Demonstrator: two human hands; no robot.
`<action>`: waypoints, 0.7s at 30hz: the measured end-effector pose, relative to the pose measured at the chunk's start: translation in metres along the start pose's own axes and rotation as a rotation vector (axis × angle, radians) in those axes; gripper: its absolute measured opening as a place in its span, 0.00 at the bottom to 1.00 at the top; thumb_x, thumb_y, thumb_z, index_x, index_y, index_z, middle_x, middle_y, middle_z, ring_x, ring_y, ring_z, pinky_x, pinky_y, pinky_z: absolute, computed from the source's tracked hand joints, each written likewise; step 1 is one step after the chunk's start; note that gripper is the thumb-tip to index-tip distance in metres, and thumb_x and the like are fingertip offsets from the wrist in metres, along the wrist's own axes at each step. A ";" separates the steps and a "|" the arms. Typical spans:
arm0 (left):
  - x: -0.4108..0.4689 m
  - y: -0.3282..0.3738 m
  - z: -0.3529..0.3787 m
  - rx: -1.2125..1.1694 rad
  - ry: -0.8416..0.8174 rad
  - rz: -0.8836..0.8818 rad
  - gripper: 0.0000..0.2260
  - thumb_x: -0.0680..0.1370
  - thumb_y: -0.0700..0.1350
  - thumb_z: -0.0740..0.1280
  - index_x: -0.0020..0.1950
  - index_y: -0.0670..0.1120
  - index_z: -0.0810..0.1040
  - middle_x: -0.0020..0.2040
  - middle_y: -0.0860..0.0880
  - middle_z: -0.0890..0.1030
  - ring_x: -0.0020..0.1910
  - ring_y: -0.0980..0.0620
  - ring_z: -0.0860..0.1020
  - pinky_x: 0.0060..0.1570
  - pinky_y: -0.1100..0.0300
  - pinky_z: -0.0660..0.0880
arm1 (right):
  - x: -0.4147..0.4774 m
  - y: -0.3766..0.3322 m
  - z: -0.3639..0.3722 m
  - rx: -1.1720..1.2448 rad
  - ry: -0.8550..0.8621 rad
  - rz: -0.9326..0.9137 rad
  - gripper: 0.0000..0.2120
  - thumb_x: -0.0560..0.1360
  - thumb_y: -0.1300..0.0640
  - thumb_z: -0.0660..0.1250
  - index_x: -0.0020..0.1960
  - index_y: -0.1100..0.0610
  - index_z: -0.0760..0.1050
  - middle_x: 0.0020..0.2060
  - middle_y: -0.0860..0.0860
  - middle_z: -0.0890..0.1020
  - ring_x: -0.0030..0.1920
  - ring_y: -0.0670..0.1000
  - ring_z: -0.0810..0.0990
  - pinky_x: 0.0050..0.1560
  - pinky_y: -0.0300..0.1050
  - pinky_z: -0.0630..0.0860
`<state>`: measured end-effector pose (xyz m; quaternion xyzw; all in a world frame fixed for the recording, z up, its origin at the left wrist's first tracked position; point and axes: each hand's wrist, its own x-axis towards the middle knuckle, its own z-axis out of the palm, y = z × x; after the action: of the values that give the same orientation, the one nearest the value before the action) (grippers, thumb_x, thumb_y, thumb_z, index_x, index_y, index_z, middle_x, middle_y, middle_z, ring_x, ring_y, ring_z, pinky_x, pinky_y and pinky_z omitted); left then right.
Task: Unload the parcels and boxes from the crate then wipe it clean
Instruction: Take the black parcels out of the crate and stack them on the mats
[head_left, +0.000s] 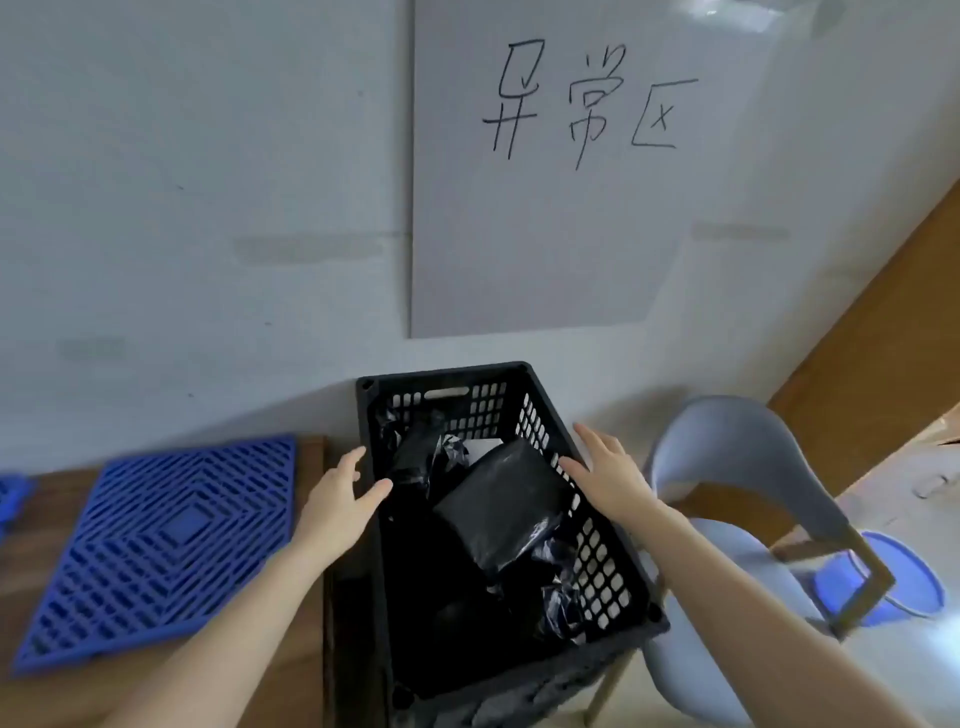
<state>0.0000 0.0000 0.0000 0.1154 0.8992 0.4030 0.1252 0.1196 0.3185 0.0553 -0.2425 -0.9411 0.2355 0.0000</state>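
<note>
A black perforated plastic crate (592, 540) stands in front of me against the wall. Inside it lies a flat parcel wrapped in black plastic (501, 501), tilted against the right wall, with more crumpled black-wrapped parcels (415, 452) behind and beneath it. A white corner of something shows at the back. My left hand (343, 506) hovers over the crate's left rim, fingers spread and empty. My right hand (608, 475) is over the right rim, also spread and holding nothing.
A blue plastic grid mat (161, 545) lies on the brown wooden table (47, 696) to the left. A pale blue chair (737, 493) stands at the right, with a blue basin (904, 577) on the floor beyond it. A white sheet with handwriting (561, 171) hangs on the wall.
</note>
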 end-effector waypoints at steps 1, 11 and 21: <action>0.006 0.002 0.007 0.006 0.008 -0.026 0.31 0.78 0.60 0.64 0.78 0.53 0.58 0.71 0.46 0.71 0.67 0.46 0.72 0.62 0.50 0.73 | 0.012 0.006 0.003 0.015 -0.029 0.016 0.29 0.79 0.41 0.59 0.77 0.44 0.53 0.73 0.54 0.62 0.70 0.60 0.65 0.68 0.54 0.65; 0.035 0.008 0.066 0.133 0.118 -0.181 0.37 0.75 0.60 0.69 0.78 0.55 0.54 0.75 0.45 0.64 0.72 0.44 0.65 0.67 0.50 0.68 | 0.106 0.048 0.048 0.104 -0.286 0.050 0.33 0.79 0.43 0.59 0.78 0.43 0.47 0.76 0.57 0.56 0.72 0.62 0.62 0.71 0.55 0.63; 0.032 0.017 0.077 0.348 0.117 -0.281 0.37 0.73 0.62 0.70 0.78 0.56 0.59 0.79 0.49 0.56 0.74 0.38 0.62 0.69 0.45 0.66 | 0.103 0.048 0.069 0.057 -0.157 0.037 0.37 0.74 0.38 0.64 0.77 0.42 0.49 0.71 0.55 0.56 0.67 0.60 0.59 0.64 0.56 0.68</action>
<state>-0.0038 0.0749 -0.0412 -0.0147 0.9681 0.2267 0.1058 0.0425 0.3720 -0.0388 -0.2407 -0.9265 0.2803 -0.0713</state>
